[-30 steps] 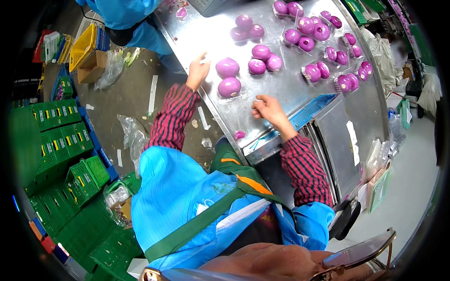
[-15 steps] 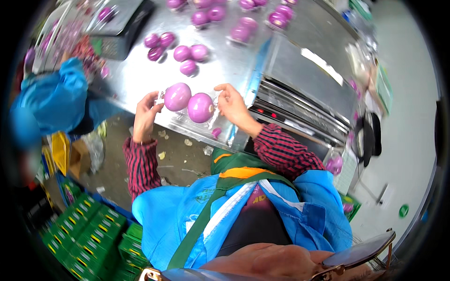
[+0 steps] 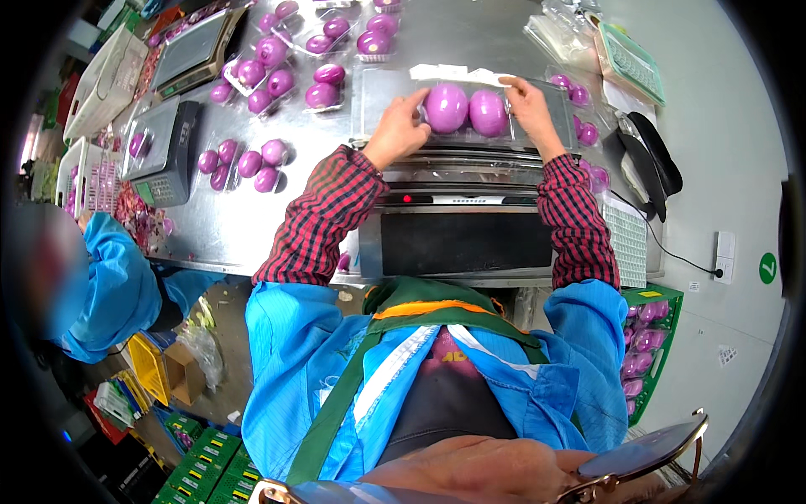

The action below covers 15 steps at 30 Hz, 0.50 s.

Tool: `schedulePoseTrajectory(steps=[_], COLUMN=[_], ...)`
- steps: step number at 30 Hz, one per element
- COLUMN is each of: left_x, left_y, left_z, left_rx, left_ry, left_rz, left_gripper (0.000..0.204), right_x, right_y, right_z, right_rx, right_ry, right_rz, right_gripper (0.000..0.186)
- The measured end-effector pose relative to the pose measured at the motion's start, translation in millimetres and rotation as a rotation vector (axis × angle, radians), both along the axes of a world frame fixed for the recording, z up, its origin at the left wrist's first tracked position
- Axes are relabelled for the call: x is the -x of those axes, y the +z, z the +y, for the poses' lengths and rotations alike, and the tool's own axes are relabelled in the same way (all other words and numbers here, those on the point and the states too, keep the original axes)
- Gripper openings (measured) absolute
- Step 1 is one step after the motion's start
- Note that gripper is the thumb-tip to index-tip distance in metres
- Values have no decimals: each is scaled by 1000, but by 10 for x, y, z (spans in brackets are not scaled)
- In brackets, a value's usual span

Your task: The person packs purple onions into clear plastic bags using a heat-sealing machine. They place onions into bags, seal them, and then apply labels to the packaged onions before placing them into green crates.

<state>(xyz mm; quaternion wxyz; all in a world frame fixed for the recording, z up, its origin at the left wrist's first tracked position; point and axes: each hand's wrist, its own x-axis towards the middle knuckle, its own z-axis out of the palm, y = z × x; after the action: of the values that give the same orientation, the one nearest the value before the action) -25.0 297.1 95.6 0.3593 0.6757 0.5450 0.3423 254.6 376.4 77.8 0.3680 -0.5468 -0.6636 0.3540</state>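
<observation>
- Half a second ago the two large purple onions (image 3: 467,112) were over bare steel, left of the wrapping machine (image 3: 466,239); now, at the upper centre of the frame, they are over the machine's grey rear plate (image 3: 378,92), beyond its rollers.
- The view has swung too, so the machine now sits squarely before the person. I judge that the handling has passed from the bare worktop (image 3: 227,227) to the machine.
- The onions lie side by side, close together, between the two hands, with clear plastic around them; whether that is a tray, film or both is hard to make out.
- The left hand (image 3: 401,130) is at the left onion's outer side, thumb and forefinger apart, the fingertips seemingly against it. Whether this grip pinches the plastic is unclear.
- The right hand (image 3: 533,113) is by the right onion's upper right, its palm clear of it and its fingertips near a white strip (image 3: 466,74). Whether this grip has closed on the plastic does not show.
- Smaller onions in threes (image 3: 266,164) rest at the left of the frame, near a scale (image 3: 172,155).
</observation>
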Motion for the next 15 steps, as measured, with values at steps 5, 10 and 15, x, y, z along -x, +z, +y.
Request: schedulePoseTrajectory(steps=[5,10,15], left_x=[-66,325,362], left_y=[-32,46,-69], left_z=[-98,-569,-953], left_rx=[206,93,81], left_ry=[-12,95,293], left_rz=[-300,-162,353], left_gripper=[50,32,33], right_x=[-243,-691,-660], right_y=[102,238,302], right_z=[-181,-894,-1468], right_rx=[298,-161,-83], right_ry=[-42,-119,-183], right_rz=[157,-252,-806], right_gripper=[31,25,28])
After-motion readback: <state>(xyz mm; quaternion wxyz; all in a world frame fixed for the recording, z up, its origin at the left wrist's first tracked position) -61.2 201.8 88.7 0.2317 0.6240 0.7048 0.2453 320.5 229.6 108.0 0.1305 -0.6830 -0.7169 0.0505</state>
